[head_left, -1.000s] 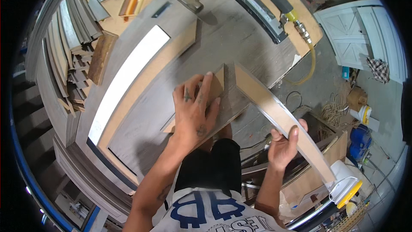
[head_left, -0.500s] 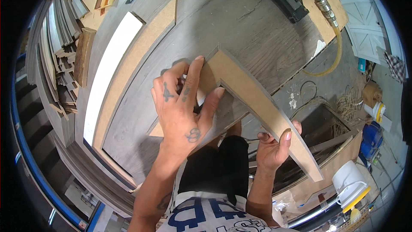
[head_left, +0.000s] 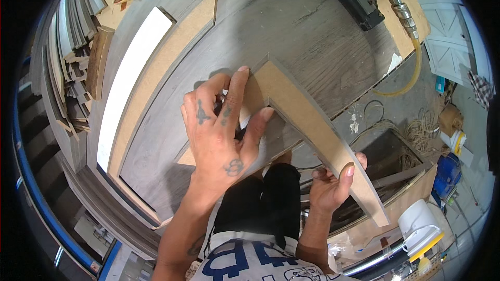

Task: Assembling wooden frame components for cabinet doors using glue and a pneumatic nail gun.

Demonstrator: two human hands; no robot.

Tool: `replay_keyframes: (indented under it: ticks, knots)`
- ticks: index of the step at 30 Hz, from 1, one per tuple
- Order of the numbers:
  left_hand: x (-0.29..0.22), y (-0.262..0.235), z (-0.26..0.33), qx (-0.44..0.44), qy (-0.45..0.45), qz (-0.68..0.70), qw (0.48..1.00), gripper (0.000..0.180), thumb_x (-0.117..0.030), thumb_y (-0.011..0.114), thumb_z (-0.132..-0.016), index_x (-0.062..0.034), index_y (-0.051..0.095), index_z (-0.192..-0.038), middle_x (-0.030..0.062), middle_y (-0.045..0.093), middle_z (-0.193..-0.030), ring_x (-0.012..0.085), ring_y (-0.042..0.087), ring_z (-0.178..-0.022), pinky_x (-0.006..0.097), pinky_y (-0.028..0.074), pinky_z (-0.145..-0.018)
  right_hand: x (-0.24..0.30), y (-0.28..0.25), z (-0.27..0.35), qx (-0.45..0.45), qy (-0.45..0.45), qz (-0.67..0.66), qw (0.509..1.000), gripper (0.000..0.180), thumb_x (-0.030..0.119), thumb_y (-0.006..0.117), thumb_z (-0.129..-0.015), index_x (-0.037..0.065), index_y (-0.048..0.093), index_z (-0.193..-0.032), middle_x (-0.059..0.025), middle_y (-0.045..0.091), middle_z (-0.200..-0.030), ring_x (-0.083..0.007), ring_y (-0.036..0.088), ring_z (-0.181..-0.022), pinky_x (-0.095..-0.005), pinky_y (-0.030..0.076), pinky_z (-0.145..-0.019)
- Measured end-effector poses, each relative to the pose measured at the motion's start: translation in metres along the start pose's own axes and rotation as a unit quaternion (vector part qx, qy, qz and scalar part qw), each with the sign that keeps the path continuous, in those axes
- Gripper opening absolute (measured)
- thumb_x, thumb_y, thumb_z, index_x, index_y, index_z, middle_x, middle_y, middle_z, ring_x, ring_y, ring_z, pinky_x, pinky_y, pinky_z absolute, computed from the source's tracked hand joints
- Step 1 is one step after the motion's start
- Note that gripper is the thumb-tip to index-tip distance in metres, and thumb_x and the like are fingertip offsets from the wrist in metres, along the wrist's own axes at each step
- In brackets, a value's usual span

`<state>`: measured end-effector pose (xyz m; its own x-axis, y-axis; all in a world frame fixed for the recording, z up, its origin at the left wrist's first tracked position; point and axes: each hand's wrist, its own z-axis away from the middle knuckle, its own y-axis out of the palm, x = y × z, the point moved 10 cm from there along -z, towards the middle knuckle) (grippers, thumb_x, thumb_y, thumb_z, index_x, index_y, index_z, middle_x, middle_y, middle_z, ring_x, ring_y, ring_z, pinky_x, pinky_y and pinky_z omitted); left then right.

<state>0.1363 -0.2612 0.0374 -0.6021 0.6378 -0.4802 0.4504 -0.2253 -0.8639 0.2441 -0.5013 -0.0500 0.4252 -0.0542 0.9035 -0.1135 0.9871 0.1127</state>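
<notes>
Two brown fibreboard strips with grey edges meet at a mitred corner over the grey wood-grain board [head_left: 312, 62]. My left hand [head_left: 216, 125] is closed over the left strip [head_left: 255, 91], its thumb at the inside of the corner and its forefinger near the outer edge. That hand covers most of the left strip; a bit of it shows again below the wrist. The right strip [head_left: 307, 112] slants down past the board's near edge. Near its lower end my right hand [head_left: 333, 184] pinches it, thumb on top and fingers beneath.
A white strip [head_left: 133, 86] and a longer fibreboard strip [head_left: 156, 73] lie left on the board. Stacked offcuts [head_left: 67, 67] fill the far left. A black nail gun [head_left: 354, 0] with a yellowish hose [head_left: 414, 67] lies far right. A white bucket [head_left: 416, 224] stands lower right.
The view has shifted slightly. Both hands keep their hold on the two strips, and the corner between them looks the same.
</notes>
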Motion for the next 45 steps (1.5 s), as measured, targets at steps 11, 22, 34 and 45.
replay_keyframes:
  ticks: [11,22,34,45]
  knots:
    - [-0.004,-0.002,0.005,0.003,0.021,0.001,1.000,0.063,-0.022,0.076,-0.072,-0.0036,0.057,-0.130,0.0117,0.055,-0.111,0.0249,0.045,-0.086,0.038,0.035,-0.080,-0.006,-0.004,0.001,0.030,0.015,-0.015,0.999,0.045,0.041,0.054,-0.093,0.012,0.035,-0.122,-0.0104,0.058,-0.098,-0.0122,0.057,-0.057,-0.0216,0.049,-0.040]
    - [-0.014,0.012,0.006,0.097,0.073,-0.011,0.993,0.058,-0.009,0.067,-0.076,-0.0176,0.059,-0.133,0.0002,0.055,-0.140,0.0185,0.051,-0.103,0.036,0.031,-0.090,-0.009,-0.005,0.001,0.042,0.058,-0.049,0.996,0.046,0.033,0.059,-0.087,0.014,0.032,-0.119,-0.0149,0.054,-0.099,-0.0219,0.067,-0.072,-0.0323,0.060,-0.046]
    - [0.003,0.004,0.002,0.080,0.029,-0.027,0.996,0.067,-0.017,0.068,-0.080,-0.0101,0.044,-0.142,-0.0017,0.061,-0.130,0.0263,0.045,-0.113,0.044,0.029,-0.097,-0.014,0.015,0.001,0.070,0.076,-0.053,0.993,0.047,0.032,0.060,-0.087,0.015,0.032,-0.121,-0.0123,0.049,-0.101,-0.0264,0.067,-0.080,-0.0344,0.062,-0.047]
    - [0.020,0.000,0.004,0.034,0.010,0.068,0.997,0.081,-0.005,0.064,-0.085,0.0096,0.014,-0.148,0.0083,0.059,-0.134,0.0258,0.050,-0.099,0.036,0.034,-0.094,-0.013,0.020,0.003,0.051,0.047,-0.033,0.997,0.048,0.041,0.056,-0.092,0.014,0.031,-0.123,-0.0117,0.062,-0.097,-0.0143,0.063,-0.059,-0.0265,0.055,-0.041]
